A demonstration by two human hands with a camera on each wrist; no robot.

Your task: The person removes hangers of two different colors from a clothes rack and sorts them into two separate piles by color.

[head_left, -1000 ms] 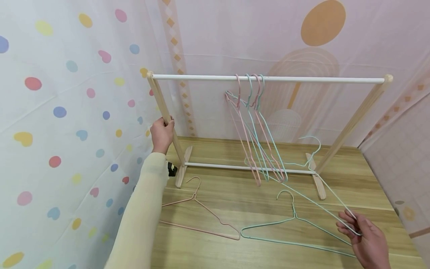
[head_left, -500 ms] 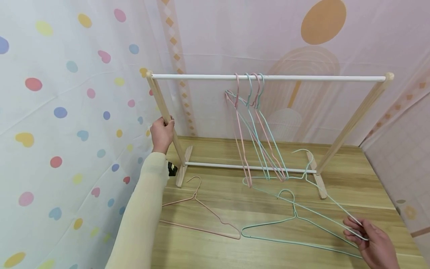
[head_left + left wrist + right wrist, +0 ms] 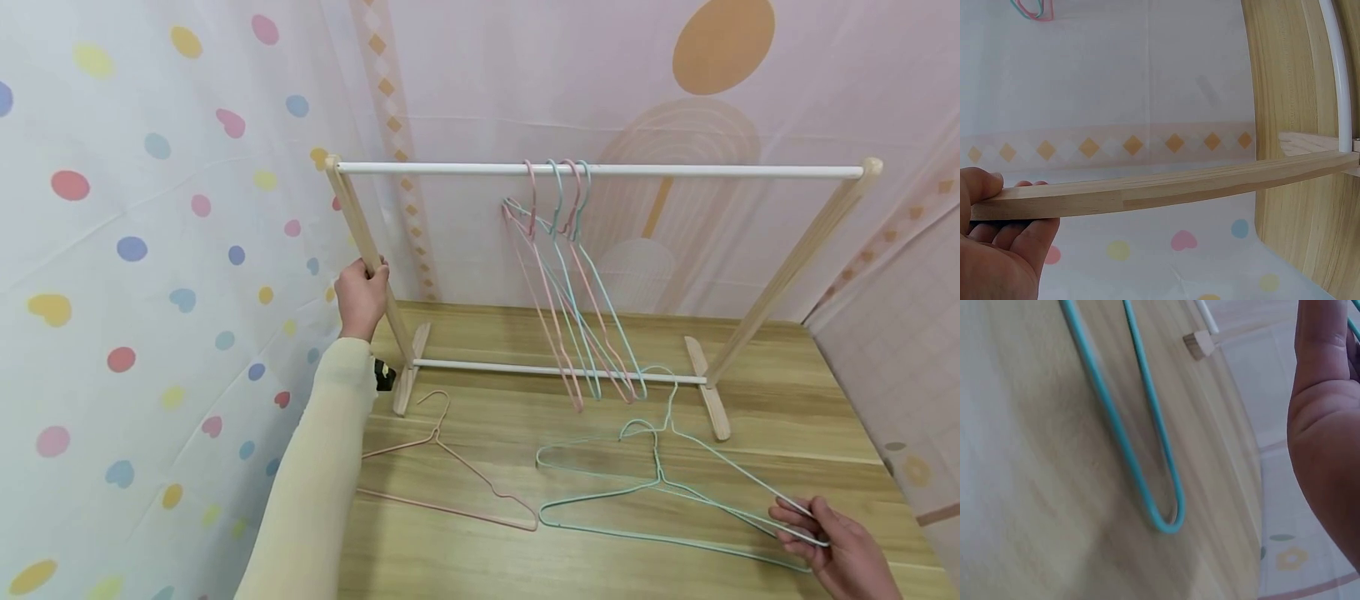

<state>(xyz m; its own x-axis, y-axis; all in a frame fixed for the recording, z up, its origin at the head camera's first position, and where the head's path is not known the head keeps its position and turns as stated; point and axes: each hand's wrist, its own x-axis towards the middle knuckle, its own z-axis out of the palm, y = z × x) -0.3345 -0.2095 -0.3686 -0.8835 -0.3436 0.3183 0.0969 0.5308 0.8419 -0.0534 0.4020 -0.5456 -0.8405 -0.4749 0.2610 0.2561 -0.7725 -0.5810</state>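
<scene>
seemingly, setting down a green hanger is the step: the right hand pinches its end, lower right; the left hand grips the wooden post, left of centre; next likely calls for lowering, then release.

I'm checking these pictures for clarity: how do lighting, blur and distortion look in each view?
Head view: bright, fairly even light with soft shadows; left wrist view: the wooden post and white bar look bowed, probably lens distortion; right wrist view: soft, slightly blurred, with a diffuse shadow on the wooden surface near a green hanger.
</scene>
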